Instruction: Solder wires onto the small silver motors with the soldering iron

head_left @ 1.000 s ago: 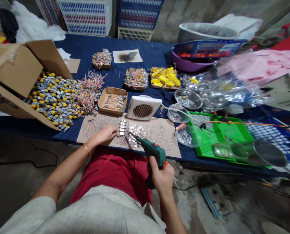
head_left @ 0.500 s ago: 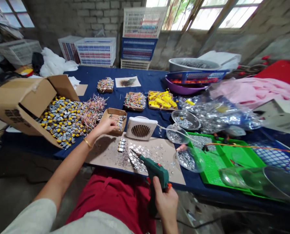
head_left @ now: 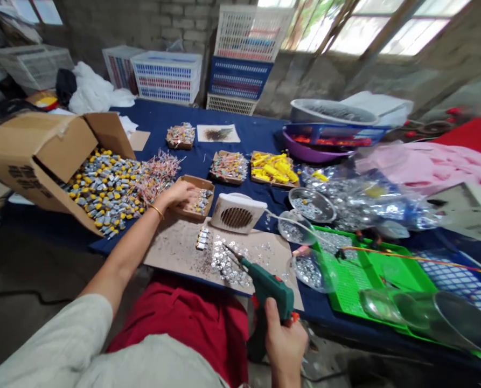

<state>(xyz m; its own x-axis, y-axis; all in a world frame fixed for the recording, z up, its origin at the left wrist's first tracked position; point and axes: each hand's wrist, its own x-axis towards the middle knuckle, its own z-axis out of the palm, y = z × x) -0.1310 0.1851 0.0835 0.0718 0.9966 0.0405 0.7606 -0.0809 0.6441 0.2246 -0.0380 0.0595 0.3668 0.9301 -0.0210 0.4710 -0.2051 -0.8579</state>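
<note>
The right hand (head_left: 286, 337) grips the green soldering gun (head_left: 270, 288), its tip over small metal pieces (head_left: 228, 265). Beyond, the left hand (head_left: 182, 193), fingers part-spread, is in the shallow box (head_left: 190, 214) of motors (head_left: 202, 201); whether it pinches one, I cannot tell.

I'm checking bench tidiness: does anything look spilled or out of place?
Yes: the cardboard box at the left lies on its side, grey-and-yellow parts spilled onto the blue cloth. Loose metal bits lie strewn over the cardboard sheet, near the green soldering gun.

The right grip (head_left: 285, 340) holds a soldering gun (head_left: 271, 289)
</note>
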